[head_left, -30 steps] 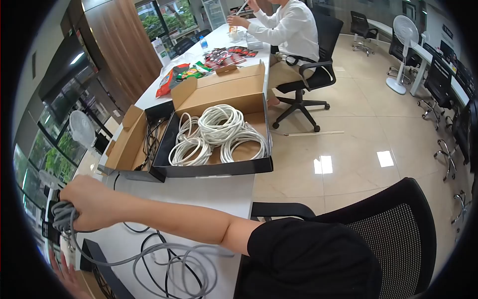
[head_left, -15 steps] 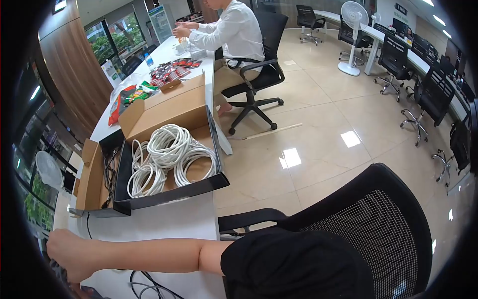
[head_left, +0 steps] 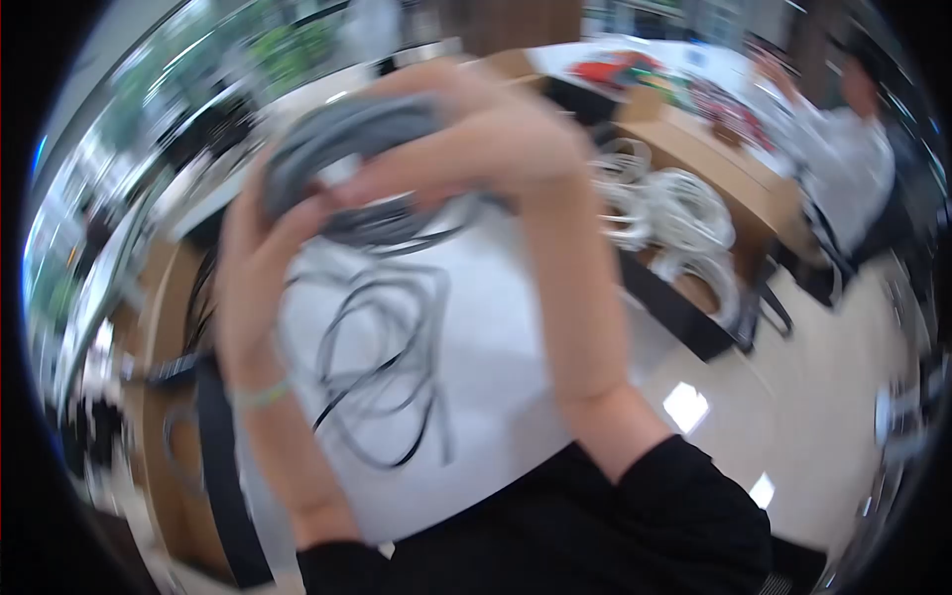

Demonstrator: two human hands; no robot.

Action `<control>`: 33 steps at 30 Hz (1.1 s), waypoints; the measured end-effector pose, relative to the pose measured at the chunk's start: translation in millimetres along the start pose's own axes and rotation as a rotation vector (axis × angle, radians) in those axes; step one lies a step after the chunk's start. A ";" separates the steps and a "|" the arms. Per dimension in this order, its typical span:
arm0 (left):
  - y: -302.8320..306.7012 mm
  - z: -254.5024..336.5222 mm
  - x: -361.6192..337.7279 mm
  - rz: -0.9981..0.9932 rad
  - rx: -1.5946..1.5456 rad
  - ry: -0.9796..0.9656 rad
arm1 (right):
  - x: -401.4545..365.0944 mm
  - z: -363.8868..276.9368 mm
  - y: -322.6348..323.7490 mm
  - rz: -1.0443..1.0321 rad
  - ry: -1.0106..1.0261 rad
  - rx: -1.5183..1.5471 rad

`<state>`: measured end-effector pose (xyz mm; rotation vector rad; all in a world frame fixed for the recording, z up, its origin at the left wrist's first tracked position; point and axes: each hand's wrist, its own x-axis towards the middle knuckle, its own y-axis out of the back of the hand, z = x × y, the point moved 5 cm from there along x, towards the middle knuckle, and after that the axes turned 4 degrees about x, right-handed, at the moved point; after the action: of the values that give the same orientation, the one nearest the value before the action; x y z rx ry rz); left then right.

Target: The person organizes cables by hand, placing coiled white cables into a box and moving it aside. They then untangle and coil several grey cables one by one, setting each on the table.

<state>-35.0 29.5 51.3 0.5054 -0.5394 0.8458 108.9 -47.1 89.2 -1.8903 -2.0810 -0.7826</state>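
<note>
A bundled coil of grey cable (head_left: 342,134) is held up in front of me above the white table, blurred by motion. My left hand (head_left: 260,223) grips its near left side, with a pale green band around the wrist. From the right, my right hand (head_left: 476,134) reaches over the coil, its fingers wrapped on it and partly hidden. Below the hands, loose black and grey cable (head_left: 382,347) lies in loops on the table.
On the right, an open box (head_left: 684,322) holds several white cable coils (head_left: 689,213). Another open cardboard box (head_left: 178,317) stands at the left. Colourful packets (head_left: 635,71) lie on the far table (head_left: 694,55), where a person in white (head_left: 843,159) sits.
The view has swung left, so the white cable box now appears at the right. Both hands now show, raised with the grey cable coil; earlier one arm reached out at the lower left.
</note>
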 end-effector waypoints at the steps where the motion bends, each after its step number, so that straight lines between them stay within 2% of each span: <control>1: -8.3 15.0 1.3 -0.094 -0.011 -0.056 | 0.1 -1.4 3.2 -0.048 -0.037 0.039; 3: -17.3 25.9 2.9 -0.016 -0.162 -0.084 | 3.8 7.8 6.6 -0.057 0.141 0.176; 7: -3.6 32.1 2.0 0.093 -0.338 -0.089 | 10.4 11.5 -7.8 -0.184 0.085 0.658; 11: 20.4 29.1 5.3 0.176 -0.097 -0.122 | 19.2 6.5 -28.5 -0.002 0.101 0.299; 12: 26.2 31.5 3.7 0.173 -0.029 -0.143 | 23.4 15.7 -22.4 0.077 0.052 0.211; 13: 32.4 33.9 0.6 0.197 -0.004 -0.139 | 26.7 10.9 -23.8 0.092 0.082 -0.016; 15: 38.7 41.1 -4.0 0.230 0.304 -0.154 | 24.5 -3.6 -38.8 0.339 0.360 -0.384; 16: 39.8 45.2 -9.0 0.171 0.404 -0.169 | 25.0 -2.2 -43.7 0.334 0.368 -0.383; 18: 30.4 45.5 -6.6 0.063 0.589 -0.276 | 26.5 -1.6 -48.3 0.127 0.565 -0.426; 19: 24.3 46.1 -7.6 0.001 0.622 -0.303 | 24.6 -0.1 -44.0 0.128 0.565 -0.427; 21: 26.9 48.7 -11.4 0.033 0.593 -0.229 | 26.6 23.9 -41.9 -0.078 0.133 -0.241; 23: 38.8 51.5 -15.6 0.062 0.566 -0.159 | 27.8 23.0 -44.1 -0.016 0.169 -0.191; 25: 79.7 51.0 -16.8 0.368 0.633 -0.086 | 26.0 20.9 -37.9 0.140 0.021 -0.327; 27: 114.7 56.1 -26.6 0.676 0.691 -0.012 | 24.3 19.9 -18.6 0.152 0.045 -0.325; 29: 129.8 76.8 -41.0 0.705 0.673 -0.071 | 21.7 18.1 -8.0 0.158 0.071 -0.324; 31: 136.0 79.4 -42.9 0.736 0.654 -0.131 | 16.3 13.2 3.9 0.356 0.115 -0.400; 33: 118.1 56.5 -24.4 0.384 0.705 -0.218 | 17.5 20.0 14.8 0.328 0.116 -0.423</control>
<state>-156.6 47.9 102.4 1.1727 -0.5372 1.3659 124.4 -21.4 84.8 -2.2526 -1.5649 -1.2844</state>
